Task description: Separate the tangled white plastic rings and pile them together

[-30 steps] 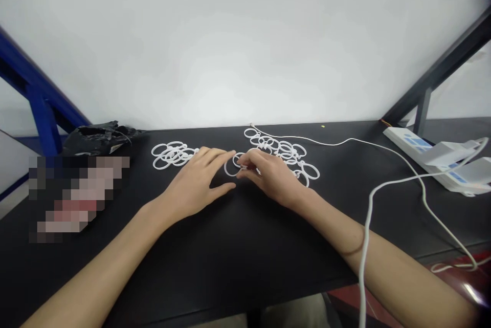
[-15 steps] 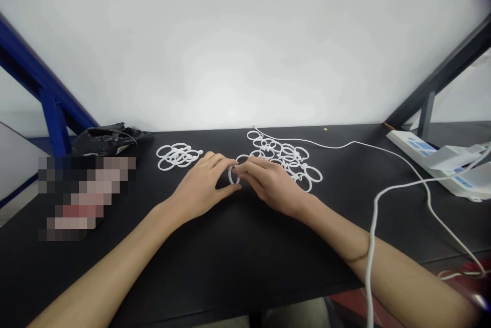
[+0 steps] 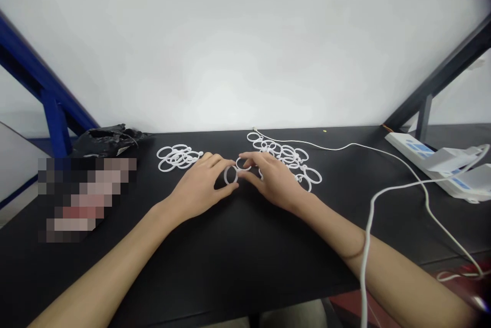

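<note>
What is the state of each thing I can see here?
Left hand: grip closed on a white ring
White ring: held upright
Right hand: open, thumb apart from fingers
Left rings: piled, overlapping
Right rings: spread, overlapping
Power strip: adapters attached, on or off unclear
Thin cable: slack
Black bag: crumpled

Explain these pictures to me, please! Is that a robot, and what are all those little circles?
No robot here, just a person's two bare hands. A camera worn on the person's head looks forward and down, so you see what's in front of them.

On the black table lie white rings in two bunches: the left-side bunch and the bigger right-side bunch. The left hand holds one white ring between thumb and fingers. The right hand is close beside it, thumb and fingers apart. Off to the right there's a white cable.
</note>
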The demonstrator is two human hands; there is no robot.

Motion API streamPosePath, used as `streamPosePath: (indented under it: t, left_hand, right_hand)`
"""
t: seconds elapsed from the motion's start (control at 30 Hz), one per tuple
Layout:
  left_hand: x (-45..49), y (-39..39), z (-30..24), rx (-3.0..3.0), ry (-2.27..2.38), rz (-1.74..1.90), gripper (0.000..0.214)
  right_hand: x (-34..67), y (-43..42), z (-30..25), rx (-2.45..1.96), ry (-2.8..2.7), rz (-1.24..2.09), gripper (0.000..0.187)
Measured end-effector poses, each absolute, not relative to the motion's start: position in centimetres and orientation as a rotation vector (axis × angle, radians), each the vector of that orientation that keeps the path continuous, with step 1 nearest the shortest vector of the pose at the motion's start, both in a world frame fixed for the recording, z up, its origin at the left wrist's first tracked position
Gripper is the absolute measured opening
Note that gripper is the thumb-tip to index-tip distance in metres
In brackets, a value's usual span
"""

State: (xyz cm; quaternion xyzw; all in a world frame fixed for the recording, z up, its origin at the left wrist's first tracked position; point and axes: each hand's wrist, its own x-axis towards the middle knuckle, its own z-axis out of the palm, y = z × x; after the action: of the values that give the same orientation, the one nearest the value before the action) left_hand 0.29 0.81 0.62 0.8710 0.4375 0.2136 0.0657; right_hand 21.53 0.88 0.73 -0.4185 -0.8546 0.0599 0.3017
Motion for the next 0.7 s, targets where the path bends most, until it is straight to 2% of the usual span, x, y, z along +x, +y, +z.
streamPosePath:
  t: [0.13,0.23,0.47,0.7]
  left_hand:
    - [-0.7,1.6,0.7,2.613,1.574,0.638,0.042]
    - [-1.7,2.2,0.9,2.612,1.788,0.556,0.045]
    - [-3.4,3.0,0.9,2.617,2.021,0.436,0.049]
    - [-4.1,3.9,0.0,2.599,2.066,0.515,0.051]
  right_hand:
    - [22.3,1.7,0.3,-1.262,-2.332,-0.131,0.033]
    - [22.7,2.0,-0.1,-1.327,-2.378,-0.227,0.036]
    - [22.4,2.2,-0.4,-1.298,-2.411,-0.236,0.017]
    - [22.4,2.5,-0.7,-1.265,-2.428,-0.192,0.008]
